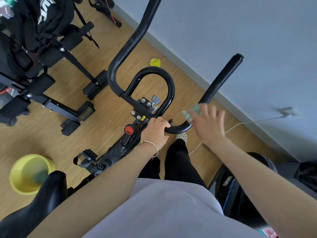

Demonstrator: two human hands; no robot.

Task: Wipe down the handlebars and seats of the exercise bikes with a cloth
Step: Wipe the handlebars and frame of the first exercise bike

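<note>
— What is the handlebar (pixel 145 73) made of, around the left hand (pixel 155 133)?

— Glossy black tube, smooth under the closed fingers. Beyond the right hand (pixel 208 124) the grip (pixel 221 79) turns matt, like foam.

— And in that right hand?

— A pale green cloth (pixel 192 111), soft, blurred.

— Just past the left grip?

— Bare shiny metal bolts (pixel 143 100). The floor (pixel 106 50) looks like smooth wood. The seat (pixel 42 198) is glossy black; the yellow basin (pixel 16 172) looks like plastic.
</note>
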